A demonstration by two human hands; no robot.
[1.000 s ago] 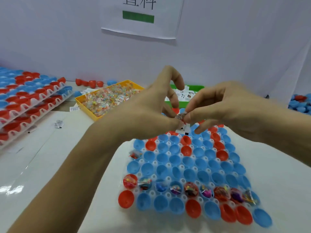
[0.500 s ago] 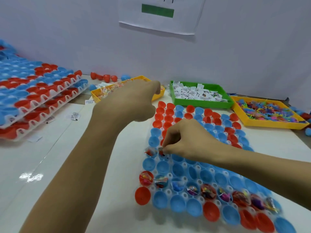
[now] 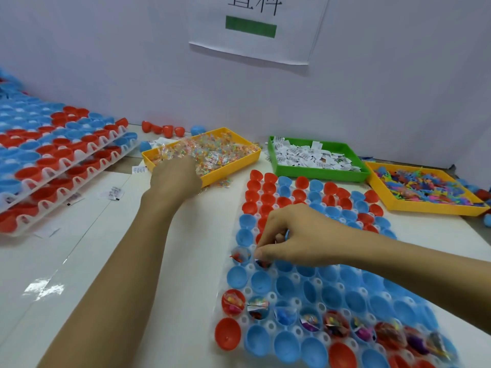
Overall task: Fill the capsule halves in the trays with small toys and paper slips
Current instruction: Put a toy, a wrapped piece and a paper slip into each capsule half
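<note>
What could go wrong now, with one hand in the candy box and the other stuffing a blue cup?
1. The right hand pushes a packet into a blue half with the wrist low over the tray; it might knock neighbouring halves loose.
2. The left hand digs in the heaped yellow bin; packets already lie spilled beside it, and more may tumble out.
3. Reaching without looking, it might grab two packets.

1. Round plastic capsule halves (image 3: 288,285): red and blue, on a translucent white tray (image 3: 271,325).
2. Rectangular plastic bins: yellow (image 3: 228,168), green (image 3: 318,174), yellow (image 3: 425,207).
3. Wall paper sign (image 3: 255,30): white, black characters, green bar.
</note>
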